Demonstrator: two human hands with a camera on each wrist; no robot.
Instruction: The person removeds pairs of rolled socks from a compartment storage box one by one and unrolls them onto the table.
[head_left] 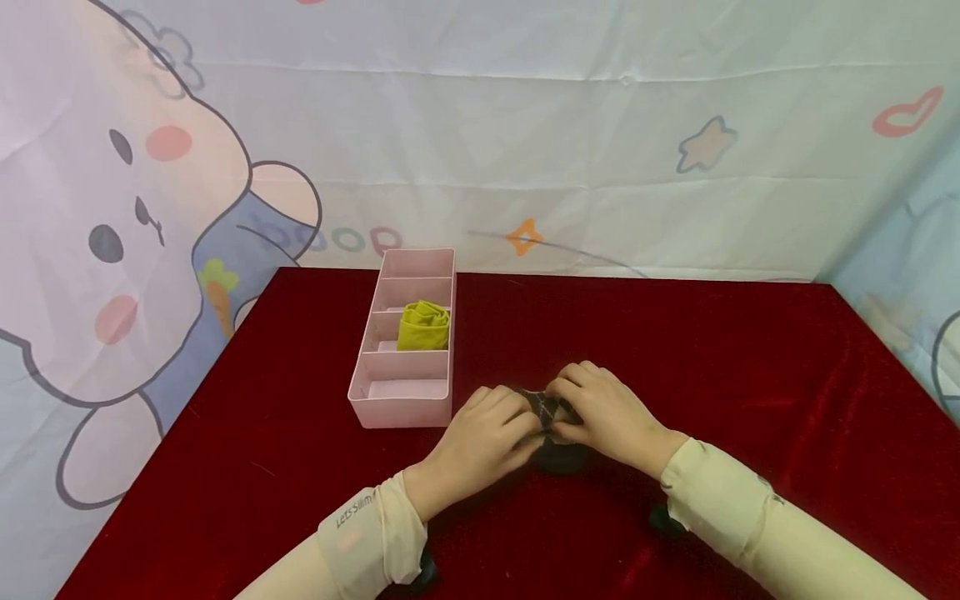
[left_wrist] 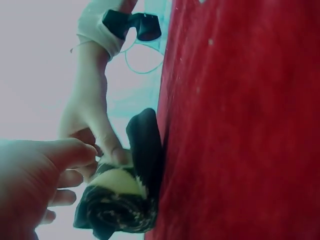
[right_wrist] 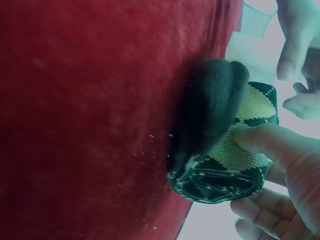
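A dark rolled sock (right_wrist: 215, 145) with pale yellow diamonds lies on the red cloth in front of the person, a plain dark flap folded along its side. My right hand (head_left: 607, 412) holds the roll, thumb (right_wrist: 265, 142) pressed on the patterned side and fingers behind it. My left hand (head_left: 487, 437) is at the other end; in the right wrist view its thumb and fingers stand apart from the sock. Spiral layers show at the roll's end in the left wrist view. From the head view, both hands cover much of the sock.
Left of the hands stands a pink divided box (head_left: 401, 412) with several compartments. A folded yellow cloth (head_left: 423, 329) sits in the second compartment from the front. Red velvet (head_left: 675, 333) covers the table, and a printed curtain (head_left: 525, 125) hangs behind it.
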